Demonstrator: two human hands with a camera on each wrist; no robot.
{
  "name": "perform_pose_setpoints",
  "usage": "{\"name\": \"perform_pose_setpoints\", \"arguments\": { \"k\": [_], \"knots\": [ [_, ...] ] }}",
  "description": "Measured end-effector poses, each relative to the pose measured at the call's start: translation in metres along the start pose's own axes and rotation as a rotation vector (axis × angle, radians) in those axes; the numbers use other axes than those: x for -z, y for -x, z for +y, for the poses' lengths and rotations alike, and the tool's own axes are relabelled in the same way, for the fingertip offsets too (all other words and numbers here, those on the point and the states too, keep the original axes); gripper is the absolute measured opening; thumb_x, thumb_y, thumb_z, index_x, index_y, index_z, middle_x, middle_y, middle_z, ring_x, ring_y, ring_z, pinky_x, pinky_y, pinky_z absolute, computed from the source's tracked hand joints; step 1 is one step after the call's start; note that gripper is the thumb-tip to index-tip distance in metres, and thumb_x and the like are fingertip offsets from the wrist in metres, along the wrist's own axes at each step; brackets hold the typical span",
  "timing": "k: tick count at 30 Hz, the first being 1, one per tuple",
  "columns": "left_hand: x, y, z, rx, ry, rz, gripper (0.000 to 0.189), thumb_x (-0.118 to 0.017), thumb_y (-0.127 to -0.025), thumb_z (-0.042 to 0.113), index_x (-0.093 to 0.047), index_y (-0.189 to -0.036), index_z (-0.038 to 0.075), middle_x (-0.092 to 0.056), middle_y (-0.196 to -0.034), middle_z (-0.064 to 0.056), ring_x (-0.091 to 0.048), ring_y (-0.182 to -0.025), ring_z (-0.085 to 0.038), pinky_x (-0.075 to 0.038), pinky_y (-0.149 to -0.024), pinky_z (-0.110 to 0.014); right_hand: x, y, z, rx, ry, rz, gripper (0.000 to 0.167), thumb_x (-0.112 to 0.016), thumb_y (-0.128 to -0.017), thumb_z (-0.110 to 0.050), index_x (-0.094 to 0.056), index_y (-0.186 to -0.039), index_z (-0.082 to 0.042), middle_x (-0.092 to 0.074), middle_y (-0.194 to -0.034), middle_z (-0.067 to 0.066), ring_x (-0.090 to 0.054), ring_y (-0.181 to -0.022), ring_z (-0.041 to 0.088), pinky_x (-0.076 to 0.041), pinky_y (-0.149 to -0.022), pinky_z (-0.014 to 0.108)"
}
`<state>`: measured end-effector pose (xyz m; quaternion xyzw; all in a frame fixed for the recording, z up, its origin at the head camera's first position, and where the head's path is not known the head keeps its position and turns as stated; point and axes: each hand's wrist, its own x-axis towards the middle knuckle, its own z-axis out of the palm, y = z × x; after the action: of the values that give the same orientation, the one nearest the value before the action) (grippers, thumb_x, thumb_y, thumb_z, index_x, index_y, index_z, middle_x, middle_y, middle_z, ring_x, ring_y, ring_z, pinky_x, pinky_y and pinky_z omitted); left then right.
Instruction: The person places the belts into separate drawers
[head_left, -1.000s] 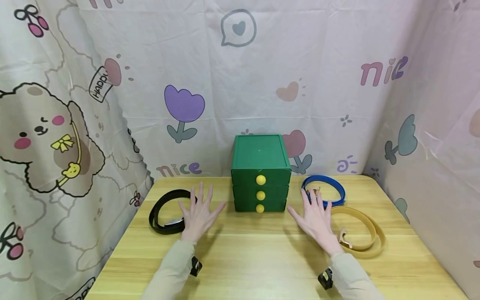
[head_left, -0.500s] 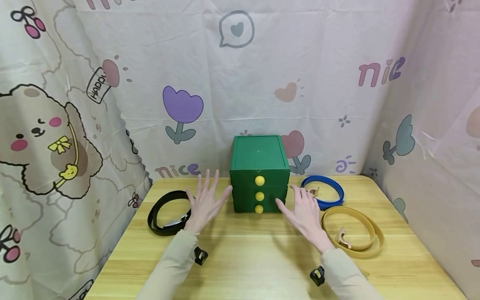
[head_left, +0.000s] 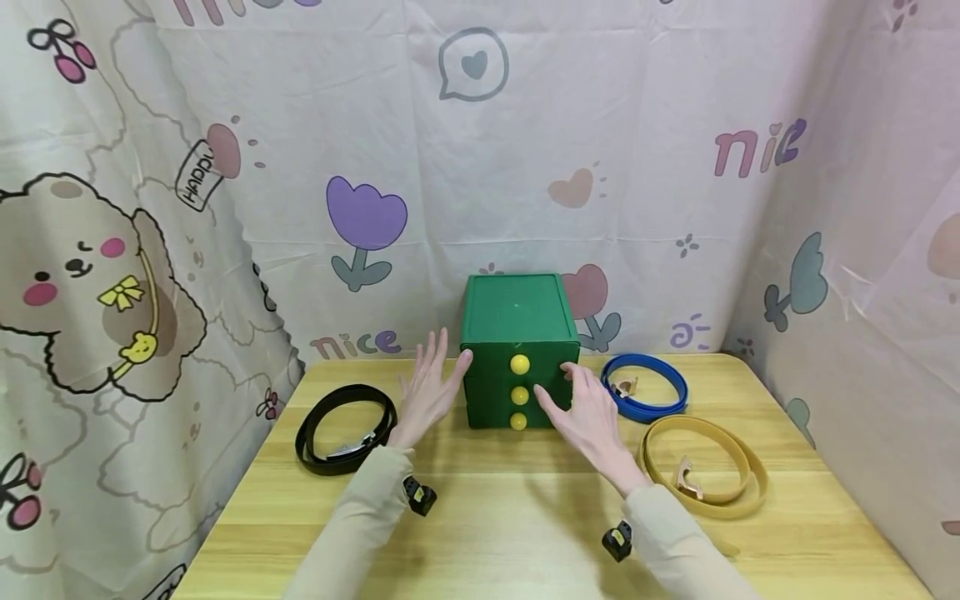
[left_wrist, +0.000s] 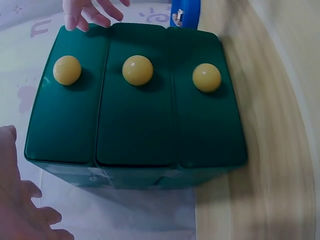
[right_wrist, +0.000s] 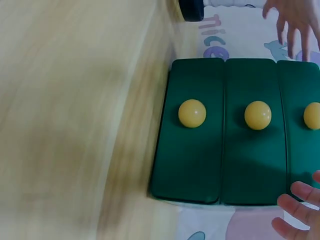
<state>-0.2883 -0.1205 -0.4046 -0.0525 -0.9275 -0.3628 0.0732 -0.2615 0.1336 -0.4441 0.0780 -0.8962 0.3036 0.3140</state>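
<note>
A green box of three stacked drawers (head_left: 519,308) with round yellow knobs (left_wrist: 137,70) stands at the back middle of the table, all drawers closed. My left hand (head_left: 430,398) is raised by its left front edge, fingers extended and thumb toward the box; it holds nothing. In front of the right side of the box is my right hand (head_left: 592,421), fingers loosely bent and thumb apart, with nothing in it. The left wrist view shows a gap between the left fingers and the box side. Whether the right fingers touch the box, I cannot tell.
A coiled black belt (head_left: 307,446) lies left of the box on the wooden table (head_left: 495,517). Coiled blue (head_left: 671,408) and tan (head_left: 761,479) belts lie to the right. A patterned curtain (head_left: 480,167) hangs close behind the box.
Both hands have moved inward toward the box. The left has turned more sideways, and the right hand's spread fingers have bent. The drawers and belts stay put.
</note>
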Motion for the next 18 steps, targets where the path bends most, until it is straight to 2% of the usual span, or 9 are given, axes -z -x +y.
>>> {"name": "perform_pose_setpoints", "arguments": {
  "k": [4, 9, 13, 18],
  "knots": [
    [-0.002, -0.006, 0.003, -0.004, 0.112, 0.014, 0.078, -0.030, -0.100, 0.070, -0.004, -0.163, 0.032, 0.002, -0.172, 0.001, 0.004, -0.159, -0.031, 0.004, -0.122, -0.071, -0.004, -0.003, -0.006, -0.017, -0.045, -0.010, 0.051, -0.073, -0.087, -0.049, -0.063, -0.120, -0.011, -0.068, -0.110, 0.012, -0.067, -0.097, 0.032, -0.056, -0.081, 0.051],
    [-0.004, -0.014, 0.008, -0.007, 0.270, 0.039, 0.075, -0.032, -0.103, 0.064, -0.011, -0.164, 0.025, -0.005, -0.172, -0.003, -0.002, -0.159, -0.032, -0.004, -0.128, -0.061, -0.009, -0.007, -0.011, 0.001, -0.097, -0.023, 0.047, -0.074, -0.088, -0.044, -0.065, -0.117, -0.007, -0.068, -0.107, 0.013, -0.067, -0.097, 0.031, -0.056, -0.084, 0.049],
    [-0.004, -0.017, 0.010, -0.005, 0.365, 0.069, 0.072, -0.037, -0.104, 0.059, -0.019, -0.163, 0.023, -0.017, -0.170, -0.008, -0.019, -0.156, -0.036, -0.017, -0.127, -0.058, -0.012, -0.010, -0.017, 0.008, -0.128, -0.024, 0.045, -0.074, -0.089, -0.043, -0.066, -0.115, -0.007, -0.069, -0.104, 0.012, -0.067, -0.096, 0.029, -0.057, -0.083, 0.046],
    [-0.005, -0.021, 0.014, 0.006, 0.433, 0.114, 0.067, -0.042, -0.104, 0.054, -0.033, -0.159, 0.016, -0.035, -0.163, -0.014, -0.036, -0.150, -0.037, -0.030, -0.124, -0.054, -0.015, -0.014, -0.023, 0.003, -0.158, -0.019, 0.041, -0.075, -0.089, -0.042, -0.067, -0.111, -0.008, -0.070, -0.098, 0.010, -0.068, -0.091, 0.029, -0.056, -0.079, 0.044]
  ]
}}
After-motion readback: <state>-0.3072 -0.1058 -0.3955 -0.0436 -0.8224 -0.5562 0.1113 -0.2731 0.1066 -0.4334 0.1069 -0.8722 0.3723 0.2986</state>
